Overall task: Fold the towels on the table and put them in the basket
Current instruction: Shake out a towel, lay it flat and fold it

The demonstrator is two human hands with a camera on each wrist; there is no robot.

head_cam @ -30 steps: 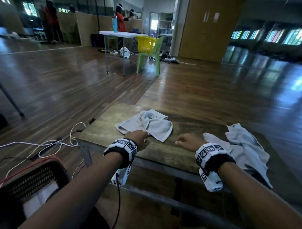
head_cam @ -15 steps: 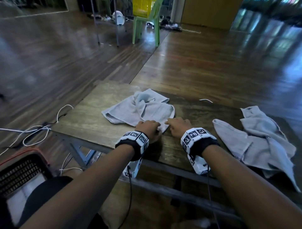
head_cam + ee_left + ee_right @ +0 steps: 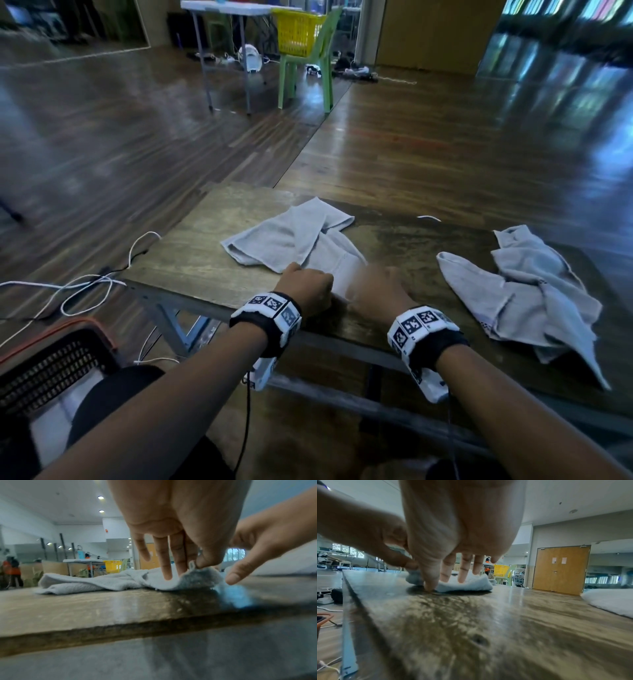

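Two grey towels lie crumpled on the wooden table (image 3: 205, 260). The left towel (image 3: 301, 240) is at the middle, the right towel (image 3: 520, 294) near the right end. My left hand (image 3: 308, 286) pinches the left towel's near edge between thumb and forefinger (image 3: 192, 568). My right hand (image 3: 376, 291) is beside it, blurred. Its fingers (image 3: 462, 574) are straight on top of that towel (image 3: 471, 584), with the thumb down on the table at the towel's edge. A dark basket with an orange rim (image 3: 68, 325) stands on the floor at my lower left.
White cables (image 3: 85, 287) trail over the floor left of the table. The table's metal front edge (image 3: 342, 346) runs just under my wrists. Far back are a yellow basket (image 3: 298, 31) on a green chair (image 3: 308, 68) and a white table (image 3: 222, 7).
My right hand has moved left from beside the right towel to the left towel, next to my left hand. The left hand has taken the towel's near edge.
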